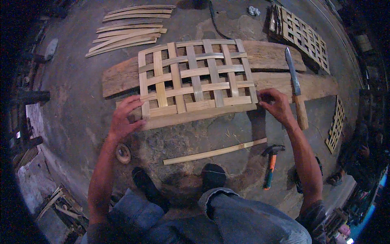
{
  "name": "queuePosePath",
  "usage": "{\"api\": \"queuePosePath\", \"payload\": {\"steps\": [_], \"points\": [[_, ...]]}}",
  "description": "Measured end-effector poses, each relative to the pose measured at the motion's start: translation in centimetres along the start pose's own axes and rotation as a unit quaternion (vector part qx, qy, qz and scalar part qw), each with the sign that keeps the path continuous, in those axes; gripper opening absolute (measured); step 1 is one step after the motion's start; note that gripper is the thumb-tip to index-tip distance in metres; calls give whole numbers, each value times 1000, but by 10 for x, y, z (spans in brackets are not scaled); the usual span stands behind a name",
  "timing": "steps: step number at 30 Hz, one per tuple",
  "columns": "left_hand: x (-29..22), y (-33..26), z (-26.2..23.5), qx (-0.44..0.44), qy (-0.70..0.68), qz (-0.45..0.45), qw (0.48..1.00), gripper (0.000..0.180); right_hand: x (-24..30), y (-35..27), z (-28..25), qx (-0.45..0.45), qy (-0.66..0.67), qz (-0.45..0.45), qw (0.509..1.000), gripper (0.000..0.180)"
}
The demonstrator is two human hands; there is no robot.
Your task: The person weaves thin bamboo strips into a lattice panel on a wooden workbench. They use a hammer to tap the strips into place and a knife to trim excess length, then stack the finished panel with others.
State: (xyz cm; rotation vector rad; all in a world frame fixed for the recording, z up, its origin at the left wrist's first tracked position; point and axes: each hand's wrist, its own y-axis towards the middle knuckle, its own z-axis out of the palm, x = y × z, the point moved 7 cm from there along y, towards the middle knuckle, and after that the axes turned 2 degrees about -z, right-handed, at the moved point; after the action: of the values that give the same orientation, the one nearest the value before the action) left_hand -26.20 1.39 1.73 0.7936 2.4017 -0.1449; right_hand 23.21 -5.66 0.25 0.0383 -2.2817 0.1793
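Note:
A woven lattice panel point(198, 73) of pale wooden strips lies tilted across rough planks, with square gaps between its crossed strips. My left hand point(126, 117) grips its lower left corner, fingertips on the side edge and thumb below, at the plank's edge. At the lower right corner, the curled fingers of my right hand point(276, 103) pinch the panel's edge; their tips are partly hidden. Just right of that hand, a long knife point(293, 77) with a wooden handle rests across the planks. A single loose strip point(213, 152) lies on the floor before my feet.
A hammer point(270, 166) with an orange and green handle lies near my right forearm. Loose strips point(130, 32) are spread at the far left. Stacked lattice panels point(302, 34) stand far right, another panel point(335, 124) lies nearer. A round ring-like object point(123, 153) sits beside my left forearm.

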Motion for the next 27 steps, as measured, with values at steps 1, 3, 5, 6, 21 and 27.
{"api": "queuePosePath", "payload": {"steps": [1, 3, 5, 6, 21, 27], "points": [[2, -1, 0, 2, -5, -17, 1000, 63, 1, 0, 1, -1, 7, 1, 1000, 38], [1, 0, 2, 9, -17, -49, 999, 61, 4, -1, 2, -5, 20, 7, 1000, 37], [-2, 0, 1, 15, -26, -67, 997, 59, 8, 0, 3, 0, -1, -10, 1000, 36], [-3, 1, 1, 19, -30, -76, 997, 58, 9, 1, 4, 3, -11, -18, 1000, 36], [-6, -4, -10, 8, -43, -29, 999, 64, 11, -2, -4, -17, 87, -6, 996, 29], [0, -14, -12, 6, -2, -73, 997, 59, -1, 1, 9, -9, 95, 34, 995, 33]]}}
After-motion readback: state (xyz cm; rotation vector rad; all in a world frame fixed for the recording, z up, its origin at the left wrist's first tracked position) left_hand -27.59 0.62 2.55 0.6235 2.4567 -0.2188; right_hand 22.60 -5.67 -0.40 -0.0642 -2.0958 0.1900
